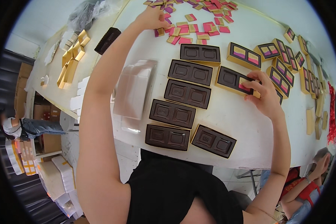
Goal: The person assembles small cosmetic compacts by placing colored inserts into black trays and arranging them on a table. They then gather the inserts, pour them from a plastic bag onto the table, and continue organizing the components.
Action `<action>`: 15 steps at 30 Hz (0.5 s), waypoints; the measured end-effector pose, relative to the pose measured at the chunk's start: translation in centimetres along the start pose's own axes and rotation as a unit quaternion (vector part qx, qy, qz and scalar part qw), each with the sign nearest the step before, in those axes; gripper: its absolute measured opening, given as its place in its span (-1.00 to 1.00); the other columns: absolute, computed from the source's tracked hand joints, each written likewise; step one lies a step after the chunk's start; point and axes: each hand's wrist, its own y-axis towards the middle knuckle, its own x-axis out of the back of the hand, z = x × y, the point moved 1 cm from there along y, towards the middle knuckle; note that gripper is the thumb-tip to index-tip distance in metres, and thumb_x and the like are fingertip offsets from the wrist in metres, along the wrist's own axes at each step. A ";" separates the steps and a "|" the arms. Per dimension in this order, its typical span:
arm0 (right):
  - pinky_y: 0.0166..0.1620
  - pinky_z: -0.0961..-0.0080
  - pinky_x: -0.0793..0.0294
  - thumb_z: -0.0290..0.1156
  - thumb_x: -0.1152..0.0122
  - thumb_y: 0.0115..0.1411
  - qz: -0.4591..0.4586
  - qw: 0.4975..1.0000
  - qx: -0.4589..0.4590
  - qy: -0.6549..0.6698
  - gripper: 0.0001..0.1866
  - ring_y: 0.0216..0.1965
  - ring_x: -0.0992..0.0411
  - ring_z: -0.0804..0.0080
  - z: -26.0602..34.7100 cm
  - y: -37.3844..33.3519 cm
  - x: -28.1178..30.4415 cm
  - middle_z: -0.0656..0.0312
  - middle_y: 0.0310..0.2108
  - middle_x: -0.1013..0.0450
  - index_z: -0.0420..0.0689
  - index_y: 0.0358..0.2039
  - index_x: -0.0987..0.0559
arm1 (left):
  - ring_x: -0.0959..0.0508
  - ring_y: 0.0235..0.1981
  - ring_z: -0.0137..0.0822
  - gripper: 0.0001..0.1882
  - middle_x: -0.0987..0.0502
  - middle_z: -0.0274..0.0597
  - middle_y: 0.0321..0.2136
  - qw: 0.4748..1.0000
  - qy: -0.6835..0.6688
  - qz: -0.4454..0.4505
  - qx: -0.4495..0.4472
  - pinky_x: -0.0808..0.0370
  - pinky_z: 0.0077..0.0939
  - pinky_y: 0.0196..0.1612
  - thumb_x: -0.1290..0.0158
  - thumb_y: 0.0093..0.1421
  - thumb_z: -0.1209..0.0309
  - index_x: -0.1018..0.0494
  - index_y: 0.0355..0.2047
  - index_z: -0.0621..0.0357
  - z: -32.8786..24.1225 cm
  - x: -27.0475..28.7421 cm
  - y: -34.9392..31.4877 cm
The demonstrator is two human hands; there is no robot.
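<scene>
My left hand (152, 18) reaches to the left edge of a loose pile of small flat pink, purple and gold pieces (190, 17). Its fingers curl down among them, and what they pinch, if anything, is hidden. My right hand (264, 91) grips the right end of a gold box with a dark two-hollow tray (227, 77). A pink-and-gold piece (244, 85) lies in that box's right hollow under my fingertips; the left hollow is bare. Several similar boxes with bare dark trays (187, 93) stand in a column to the left, one more (214, 141) near the table's front edge.
Filled gold boxes (244, 55) cluster at the right, with more farther along. Clear plastic covers (132, 89) lie left of the column. A dark tray (107, 40) and gold box frames (71, 58) sit at the left. Another person (302, 190) sits at the lower right.
</scene>
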 end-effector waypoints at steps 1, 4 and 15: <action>-0.12 0.31 -0.43 -0.60 -0.43 -0.23 -0.003 1.000 0.006 0.001 -0.58 -0.11 -0.36 0.20 0.4 -0.2 0.0 0.18 -0.10 -0.37 -0.10 -0.27 -0.59 | -0.60 -0.35 -0.13 -0.51 -0.58 -0.05 -0.47 0.999 -0.009 -0.002 0.054 -0.52 -0.30 -0.25 -0.24 -0.04 -0.03 -0.52 -0.41 0.20 -0.7 -0.6 0.0; -0.11 0.32 -0.41 -0.57 -0.44 -0.25 -0.004 0.999 0.020 -0.047 -0.55 -0.10 -0.34 0.17 1.7 -1.2 0.1 0.16 -0.12 -0.36 -0.11 -0.24 -0.56 | -0.59 -0.28 -0.03 -0.48 -0.59 0.02 -0.37 0.989 0.077 -0.084 0.090 -0.51 -0.19 -0.23 -0.21 -0.01 -0.02 -0.49 -0.32 0.22 -0.9 -1.8 1.6; 0.10 0.18 -0.36 -0.66 -0.35 -0.19 -0.089 0.994 0.010 -0.062 -0.53 0.05 -0.33 0.04 2.4 -7.4 -1.0 0.06 0.04 -0.35 -0.16 -0.17 -0.54 | -0.50 -0.47 -0.45 -0.85 -0.56 -0.32 -0.48 0.958 -0.222 -0.095 -0.158 -0.43 -0.55 -0.36 -0.17 0.12 0.43 -0.58 -0.29 0.16 -8.7 2.0 0.7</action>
